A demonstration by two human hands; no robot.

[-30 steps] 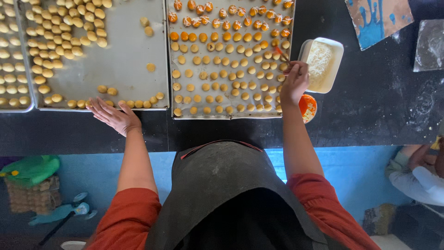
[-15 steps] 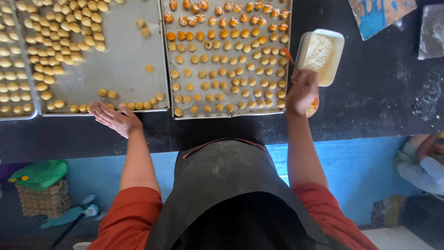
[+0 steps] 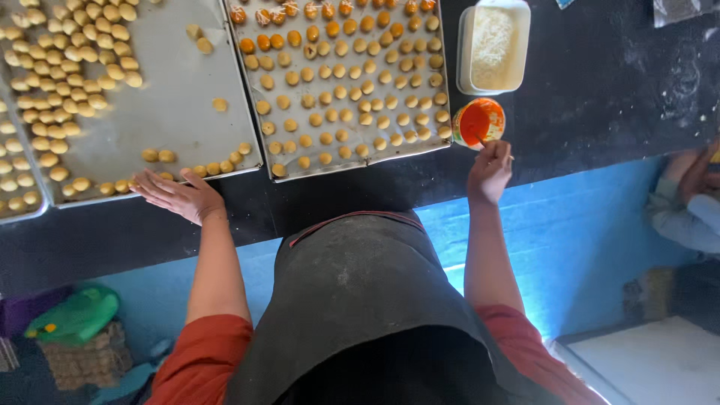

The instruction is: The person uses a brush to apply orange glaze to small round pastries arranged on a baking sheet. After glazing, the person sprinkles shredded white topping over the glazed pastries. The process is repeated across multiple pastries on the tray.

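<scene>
My right hand (image 3: 490,170) pinches a thin brush whose tip dips into a small round cup of orange glaze (image 3: 479,121) at the tray's right corner. The middle baking tray (image 3: 250,82) holds several rows of small round dough balls (image 3: 352,94); those in the top rows look darker orange and glazed. My left hand (image 3: 177,195) lies flat with fingers spread on the dark table, touching the front edge of the left tray (image 3: 172,105), which carries pale dough balls (image 3: 67,82) heaped at its left and along its front edge.
A white rectangular tub of pale shredded topping (image 3: 493,46) stands behind the cup. A third tray (image 3: 15,187) with dough balls shows at the far left. Another person's arm and sleeve (image 3: 686,199) are at the right edge. A green bag (image 3: 71,315) and woven basket (image 3: 79,360) sit on the floor.
My right hand has drawn back from the middle tray's right side toward the table's front edge, bringing the brush into the glaze cup. My left hand has stayed put.
</scene>
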